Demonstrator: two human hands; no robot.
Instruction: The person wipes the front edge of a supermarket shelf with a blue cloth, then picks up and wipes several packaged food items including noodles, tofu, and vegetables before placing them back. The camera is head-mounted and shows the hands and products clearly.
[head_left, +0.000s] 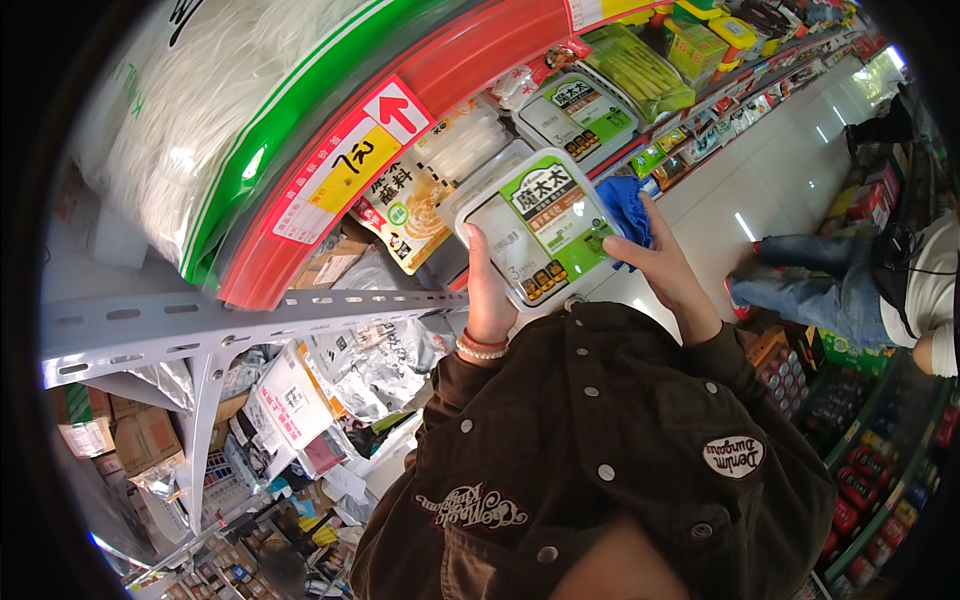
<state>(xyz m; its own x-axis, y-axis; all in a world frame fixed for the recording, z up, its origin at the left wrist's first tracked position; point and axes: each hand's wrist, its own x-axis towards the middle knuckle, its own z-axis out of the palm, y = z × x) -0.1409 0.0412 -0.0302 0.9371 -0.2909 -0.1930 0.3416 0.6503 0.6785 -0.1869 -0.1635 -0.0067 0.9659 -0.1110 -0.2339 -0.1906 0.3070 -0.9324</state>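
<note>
A clear plastic food tub with a green and white label (536, 225) is held in front of my chest by both hands. My left hand (491, 289), with a red band and a beaded bracelet at the wrist, grips its left side. My right hand (660, 259) holds the right edge, its thumb on the lid, with a crumpled blue cloth (626, 214) between its fingers and the tub. A similar tub (576, 120) lies on the shelf just beyond. Next to them is a yellow sauce packet (409, 210).
A red shelf edge with a price tag (349, 161) curves close by at the upper left. Below it runs a slotted metal shelf frame (300, 319) above parcels and cartons. A person in jeans (817, 289) stands in the aisle at right.
</note>
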